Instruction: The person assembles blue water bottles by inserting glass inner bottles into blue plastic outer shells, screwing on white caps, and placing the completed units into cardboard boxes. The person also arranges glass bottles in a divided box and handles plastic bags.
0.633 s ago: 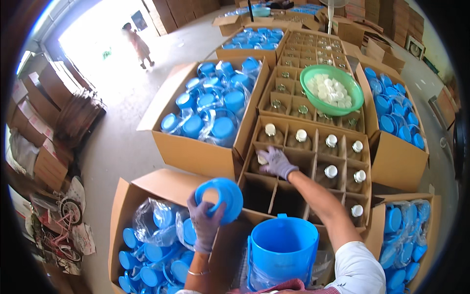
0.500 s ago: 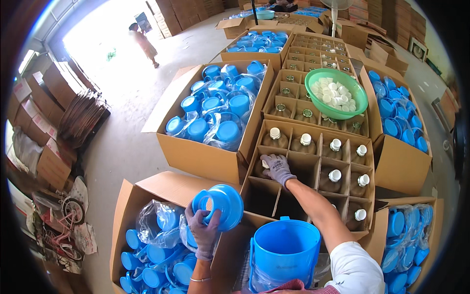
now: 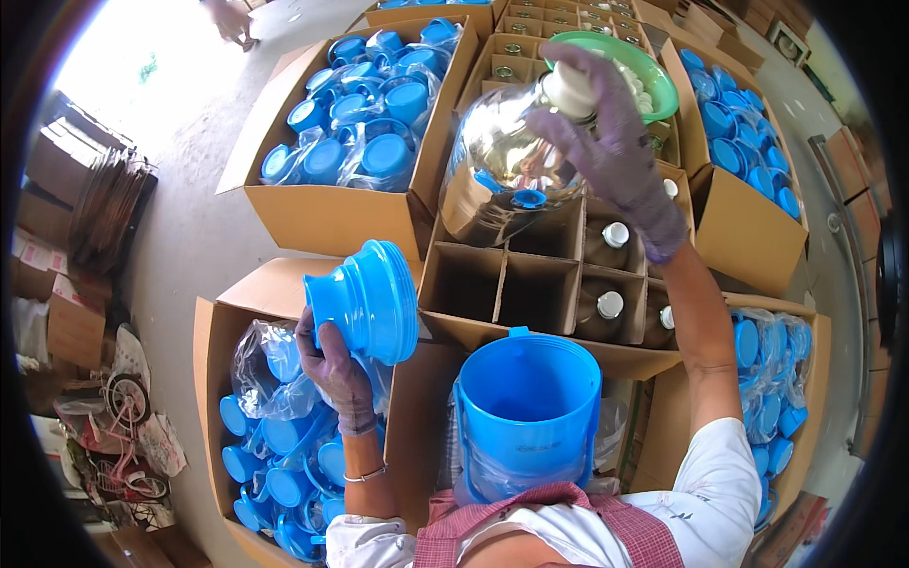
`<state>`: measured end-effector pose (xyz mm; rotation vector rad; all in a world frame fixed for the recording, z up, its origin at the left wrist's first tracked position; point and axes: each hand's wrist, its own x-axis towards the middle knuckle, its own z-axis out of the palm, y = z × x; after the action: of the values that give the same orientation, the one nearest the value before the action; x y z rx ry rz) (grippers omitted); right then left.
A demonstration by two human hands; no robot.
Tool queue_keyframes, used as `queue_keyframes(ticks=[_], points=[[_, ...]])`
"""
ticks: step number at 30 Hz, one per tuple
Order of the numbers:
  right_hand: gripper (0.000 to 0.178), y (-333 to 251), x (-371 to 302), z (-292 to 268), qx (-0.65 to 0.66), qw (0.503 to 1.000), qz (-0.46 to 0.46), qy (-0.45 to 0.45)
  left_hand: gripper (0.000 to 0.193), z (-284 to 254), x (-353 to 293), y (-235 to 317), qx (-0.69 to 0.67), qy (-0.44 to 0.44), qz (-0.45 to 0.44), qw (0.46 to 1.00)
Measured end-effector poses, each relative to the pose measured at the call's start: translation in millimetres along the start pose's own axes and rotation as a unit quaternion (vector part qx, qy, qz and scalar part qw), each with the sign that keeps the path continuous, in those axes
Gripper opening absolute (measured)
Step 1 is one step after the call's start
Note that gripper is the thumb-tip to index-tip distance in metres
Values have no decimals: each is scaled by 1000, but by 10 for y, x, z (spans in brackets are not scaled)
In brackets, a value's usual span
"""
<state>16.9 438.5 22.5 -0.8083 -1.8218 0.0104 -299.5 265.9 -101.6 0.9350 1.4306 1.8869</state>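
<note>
My right hand (image 3: 620, 151), in a grey glove, grips a silvered glass flask liner (image 3: 492, 156) at its white-capped neck (image 3: 568, 93). The liner hangs tilted above a divided carton (image 3: 540, 333), where several more capped liners (image 3: 606, 237) stand in cells. My left hand (image 3: 336, 374), gloved too, holds a blue plastic flask top (image 3: 374, 301) with stepped rings and a narrower spout end, turned sideways over the carton on the left. Between my arms, close to my body, an open blue flask casing (image 3: 530, 440) stands upright with its handle down at the side.
A green bowl of white caps (image 3: 668, 71) rests on the farther divided carton. Open cartons of blue flask parts stand at far left (image 3: 331, 222), near left (image 3: 213, 398), far right (image 3: 748, 246) and near right (image 3: 805, 379). Flattened cardboard (image 3: 109, 204) is stacked at left; a person (image 3: 232, 21) stands beyond.
My right hand has lifted a liner out of its carton cell, up and toward me. My left hand has turned the blue flask top sideways. The view has tilted down.
</note>
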Motion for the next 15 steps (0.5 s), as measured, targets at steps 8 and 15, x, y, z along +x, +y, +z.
queue_keyframes(ticks=[8, 15], points=[[66, -41, -79, -72, -71, 995, -63, -31, 56, 313, 120, 124, 6, -61, 18, 998], [87, -52, -484, 183, 109, 986, 124, 13, 75, 1271, 557, 577, -120, -140, 97, 978]])
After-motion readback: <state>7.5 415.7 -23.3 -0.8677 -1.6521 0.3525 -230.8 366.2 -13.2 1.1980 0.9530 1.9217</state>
